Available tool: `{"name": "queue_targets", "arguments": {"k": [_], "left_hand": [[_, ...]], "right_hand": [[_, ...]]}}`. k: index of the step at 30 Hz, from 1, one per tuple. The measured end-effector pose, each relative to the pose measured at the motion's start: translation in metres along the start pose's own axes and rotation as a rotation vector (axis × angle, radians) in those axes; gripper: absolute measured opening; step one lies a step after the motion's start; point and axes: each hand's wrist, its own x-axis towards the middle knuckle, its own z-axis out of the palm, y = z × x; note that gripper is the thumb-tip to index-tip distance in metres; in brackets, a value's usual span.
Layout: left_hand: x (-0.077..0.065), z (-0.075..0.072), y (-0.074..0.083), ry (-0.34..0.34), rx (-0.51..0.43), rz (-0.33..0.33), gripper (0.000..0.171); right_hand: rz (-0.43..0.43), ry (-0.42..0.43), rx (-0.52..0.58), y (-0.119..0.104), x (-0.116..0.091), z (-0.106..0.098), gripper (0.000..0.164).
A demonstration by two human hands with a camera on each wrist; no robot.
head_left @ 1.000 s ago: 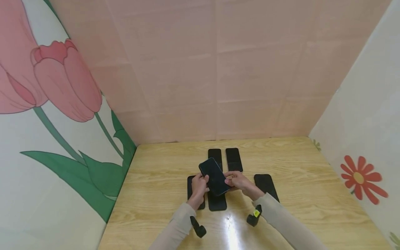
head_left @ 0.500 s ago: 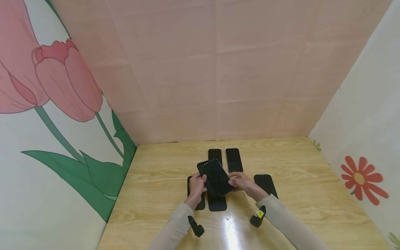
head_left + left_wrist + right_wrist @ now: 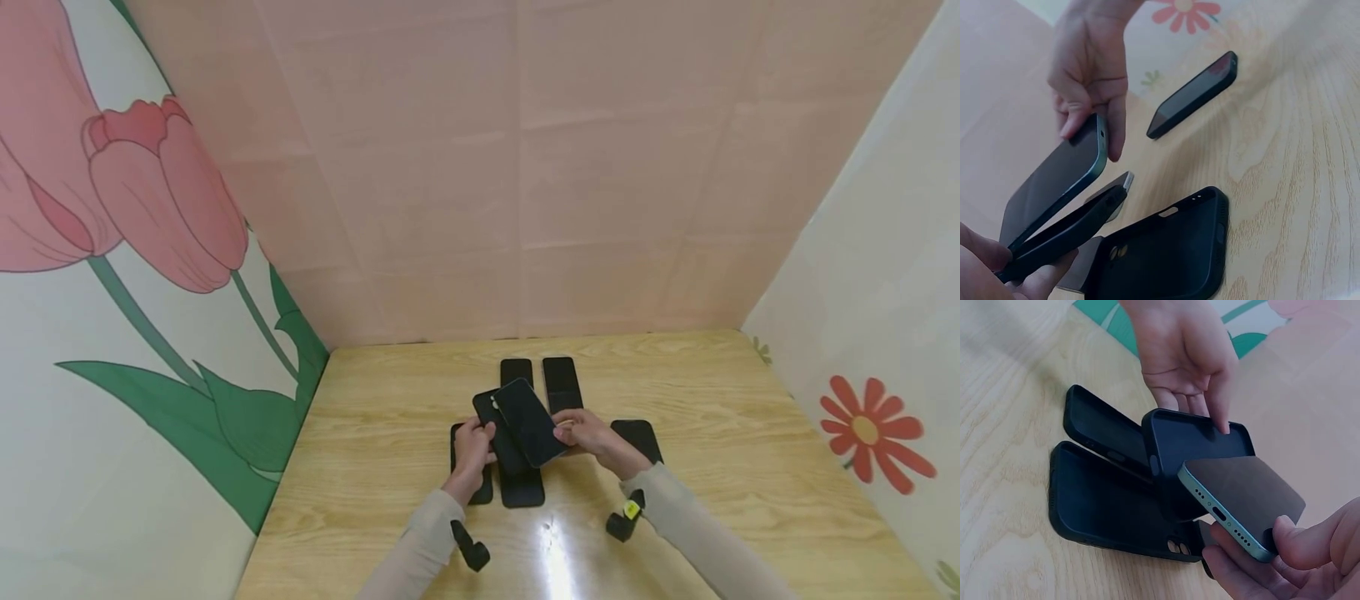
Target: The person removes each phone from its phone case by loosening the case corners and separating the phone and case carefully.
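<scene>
My left hand (image 3: pixel 471 454) grips an empty black phone case (image 3: pixel 1179 434) by its side edge, thumb over the rim. My right hand (image 3: pixel 592 435) pinches the lower end of a smartphone (image 3: pixel 1247 490) with a dark screen and a green metal frame; its charging port faces the right wrist camera. The phone is tilted over the case, overlapping it in the head view, with a wedge-shaped gap between them in the left wrist view. Below lie two more empty black cases: one in the middle (image 3: pixel 1110 500) with camera cutouts, another (image 3: pixel 1100 422) beside it, near my left hand.
Two dark phones stand out at the back of the wooden table (image 3: pixel 375 467), a left one (image 3: pixel 516 370) and a right one (image 3: pixel 562 385). Another black-edged phone (image 3: pixel 637 437) lies right of my right hand, partly behind the wrist. Walls enclose the table's back and sides.
The phone and the case were stacked together a second ago; my right hand has drawn the phone to the right, exposing the case in my left hand. The left hand has barely moved.
</scene>
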Motion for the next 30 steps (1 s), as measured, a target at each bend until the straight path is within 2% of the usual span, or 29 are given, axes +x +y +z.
{"name": "queue_targets", "arguments": {"k": [10,17,24,30], "left_hand": [[-0.001,0.001,0.001,0.000,0.014,0.008,0.024],[-0.002,0.000,0.000,-0.019,0.021,-0.010,0.026],[-0.001,0.000,-0.004,-0.017,0.047,-0.048,0.029],[-0.001,0.000,-0.005,-0.015,0.060,-0.032,0.028]], "right_hand": [[-0.008,-0.070,0.098,0.000,-0.002,-0.008,0.026],[-0.045,-0.042,0.078,0.002,-0.001,-0.014,0.026],[-0.054,-0.057,0.068,0.004,0.001,-0.022,0.030],[-0.068,-0.063,0.073,0.007,0.000,-0.028,0.033]]}}
